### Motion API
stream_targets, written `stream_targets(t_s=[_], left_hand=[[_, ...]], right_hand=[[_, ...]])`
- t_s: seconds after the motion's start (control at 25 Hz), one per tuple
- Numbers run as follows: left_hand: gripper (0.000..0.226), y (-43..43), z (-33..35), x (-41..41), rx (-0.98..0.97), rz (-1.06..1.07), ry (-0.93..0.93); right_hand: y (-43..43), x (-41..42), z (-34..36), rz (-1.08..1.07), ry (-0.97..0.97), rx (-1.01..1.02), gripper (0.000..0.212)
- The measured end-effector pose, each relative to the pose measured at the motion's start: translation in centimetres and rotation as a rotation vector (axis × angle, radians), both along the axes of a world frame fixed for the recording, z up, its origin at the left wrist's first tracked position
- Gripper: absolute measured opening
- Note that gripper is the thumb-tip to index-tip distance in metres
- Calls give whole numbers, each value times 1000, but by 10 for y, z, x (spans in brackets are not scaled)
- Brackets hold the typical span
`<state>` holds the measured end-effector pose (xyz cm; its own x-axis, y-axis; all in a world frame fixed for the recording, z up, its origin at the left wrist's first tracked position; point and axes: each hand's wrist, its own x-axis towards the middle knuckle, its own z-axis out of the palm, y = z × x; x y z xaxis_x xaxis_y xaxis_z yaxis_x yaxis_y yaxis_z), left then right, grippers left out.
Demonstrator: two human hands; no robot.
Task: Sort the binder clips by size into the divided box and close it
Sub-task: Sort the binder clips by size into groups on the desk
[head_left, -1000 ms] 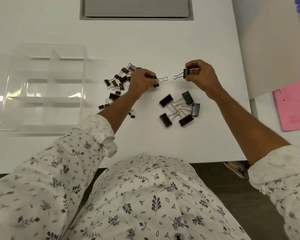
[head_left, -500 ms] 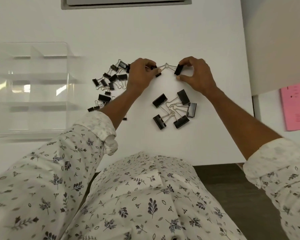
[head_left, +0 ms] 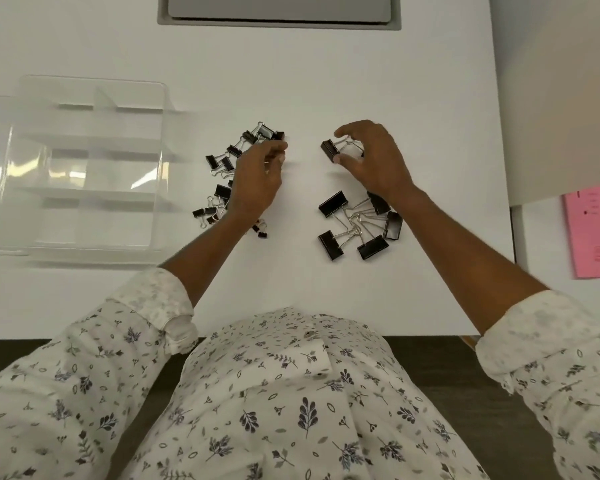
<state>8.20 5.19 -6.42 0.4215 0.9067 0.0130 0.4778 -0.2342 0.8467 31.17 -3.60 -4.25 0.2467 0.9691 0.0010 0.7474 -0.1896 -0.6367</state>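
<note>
White table (head_left: pixel 326 81) carries clear divided box (head_left: pixel 84 202). Just right of box, left hand (head_left: pixel 257 181), fingers curled, grasp unclear. Farther right, right hand (head_left: pixel 371 161). Beside box, small clips (head_left: pixel 222 162); well right of it, large clips (head_left: pixel 371 247). Right thumb and forefinger pinch single large clip (head_left: pixel 329 151).

Bare table (head_left: pixel 302 188) lies open between small clips (head_left: pixel 222 190) and large clips (head_left: pixel 332 203) — the small ones crowd the divided box (head_left: pixel 161 140).

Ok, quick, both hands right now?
Left hand: fingers curled; what it holds, if anything, cannot be told.
Right hand: pinches a black binder clip.
</note>
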Motion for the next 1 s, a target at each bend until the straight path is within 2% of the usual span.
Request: stream_targets(t_s=[0.24,0.36,0.52,0.68,1.0], left_hand=[[41,13,12,-87,107,87,65],[43,13,15,-114,70,79,144],[42,4,11,-128,-18,-36,226],[70,-1,13,-125,-93,-68,312],[68,1,20,-126,-29,-82,187]], right_hand=[[24,-79,-2,279,0,-24,32],[24,-117,-6,337,-6,-78,31],[21,-153,-10,357,4,-109,36],[23,-176,-10,328,1,-162,48],[22,-184,-7,277,68,-158,55]])
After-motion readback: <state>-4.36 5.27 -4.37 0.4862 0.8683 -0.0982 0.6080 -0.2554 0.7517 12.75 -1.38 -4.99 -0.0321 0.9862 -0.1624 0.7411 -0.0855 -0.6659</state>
